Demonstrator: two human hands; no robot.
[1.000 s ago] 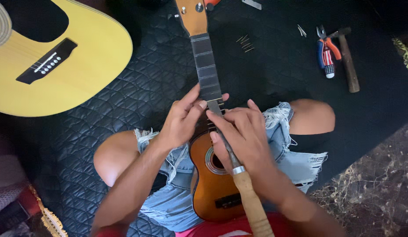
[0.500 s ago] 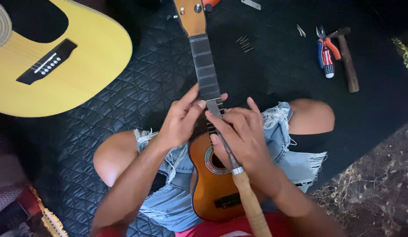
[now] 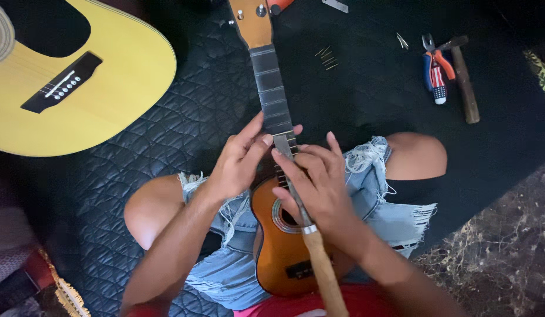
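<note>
Little had changed vs a sec ago: left hand [image 3: 240, 164] still steadied the ukulele [image 3: 284, 246] neck across the lap, right hand [image 3: 319, 185] stayed closed round a wooden-handled file [image 3: 322, 270], blade prob. on the frets, so filing continued.

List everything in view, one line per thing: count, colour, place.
ukulele: one, orange-brown body, dark fretboard, lying on the lap, neck pointing away.
file: one, grey blade, pale wooden handle, laid along the fretboard.
guitar: one, yellow, top left on the mat.
mat: one, black quilted, under everything.
pliers: one, red and blue grips, top right.
hammer: one, wooden handle, beside the pliers.
small metal pieces: several, right of the neck.
denim shorts: one pair, pale blue, frayed.
left hand: on the neck.
right hand: on the file.
</note>
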